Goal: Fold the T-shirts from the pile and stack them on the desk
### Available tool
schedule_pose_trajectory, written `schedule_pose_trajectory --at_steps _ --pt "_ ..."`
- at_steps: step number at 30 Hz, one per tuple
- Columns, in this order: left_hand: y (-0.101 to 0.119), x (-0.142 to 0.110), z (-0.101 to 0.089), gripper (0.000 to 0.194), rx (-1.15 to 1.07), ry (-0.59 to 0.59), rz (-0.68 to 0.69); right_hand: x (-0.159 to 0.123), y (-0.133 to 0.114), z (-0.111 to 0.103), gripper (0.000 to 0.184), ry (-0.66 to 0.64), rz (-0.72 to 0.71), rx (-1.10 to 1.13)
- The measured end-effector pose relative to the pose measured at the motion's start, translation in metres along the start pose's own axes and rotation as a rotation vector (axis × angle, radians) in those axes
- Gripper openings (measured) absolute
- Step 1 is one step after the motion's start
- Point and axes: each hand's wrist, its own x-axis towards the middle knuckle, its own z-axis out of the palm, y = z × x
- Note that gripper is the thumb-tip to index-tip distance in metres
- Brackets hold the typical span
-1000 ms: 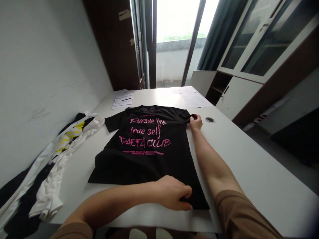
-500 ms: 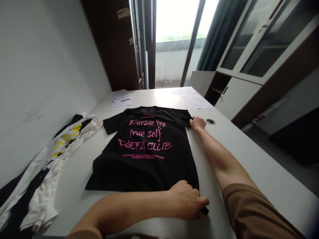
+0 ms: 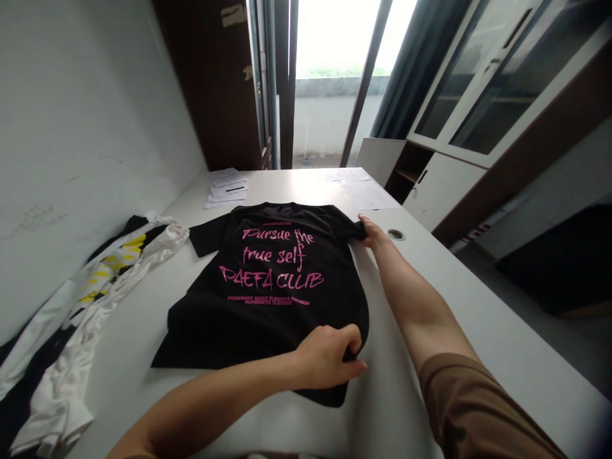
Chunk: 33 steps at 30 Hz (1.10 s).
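Note:
A black T-shirt (image 3: 268, 261) with pink lettering lies spread on the white table, its collar toward the window. My left hand (image 3: 329, 357) reaches across in front of the shirt, closed on its lower right side near the hem. A corner of the hem hangs below that hand. At the right sleeve's end is my right hand (image 3: 370, 233), closed on the sleeve cuff; the fingertips are partly hidden. The other sleeve lies flat on the left.
Crumpled white and black clothes with a yellow print (image 3: 115, 274) lie along the wall at left. Papers (image 3: 227, 188) rest on the table's far left, and more sheets (image 3: 363, 188) at far right. A round cable hole (image 3: 396, 234) is beside my right hand. Cabinets (image 3: 478, 95) stand at right.
My left hand has moved up and leftward, lifting and pulling in the shirt's lower right side, which now bulges. My right hand stays at the sleeve. The view has shifted slightly.

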Motion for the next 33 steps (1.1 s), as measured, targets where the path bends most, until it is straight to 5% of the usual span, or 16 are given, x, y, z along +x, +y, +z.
schedule_pose_trajectory --at_steps 3,6,10,13,18,21,23,27,33 --pt "-0.008 -0.014 -0.01 0.049 -0.31 0.013 -0.084 0.004 -0.007 0.017 0.015 -0.037 0.148 0.059" --pt "-0.024 -0.024 -0.009 0.064 -0.629 0.01 -0.23 0.014 -0.016 0.036 0.005 0.035 0.106 0.136" --pt "-0.041 -0.038 -0.004 0.045 -1.059 0.147 -0.339 0.021 -0.028 0.071 0.015 0.102 -0.06 0.322" --pt "-0.046 -0.052 -0.01 0.034 -1.171 0.098 -0.333 0.017 -0.033 0.109 0.023 0.028 -0.106 0.356" --pt "-0.052 -0.072 -0.029 0.039 -1.105 -0.017 -0.315 0.002 -0.037 0.186 0.035 -0.036 -0.123 0.319" --pt "-0.064 -0.082 -0.035 0.047 -1.152 0.082 -0.384 -0.016 -0.033 0.227 0.04 -0.146 -0.138 0.224" --pt "-0.073 -0.089 -0.037 0.051 -1.182 0.203 -0.496 -0.032 -0.024 0.246 0.038 -0.329 -0.114 0.111" --pt "-0.088 -0.108 -0.042 0.049 -0.98 0.229 -0.58 -0.066 0.004 0.261 0.031 -0.549 -0.238 -0.274" --pt "-0.095 -0.138 -0.061 0.029 -0.049 0.281 -0.364 -0.097 0.03 0.241 0.021 -0.569 -0.597 -0.754"
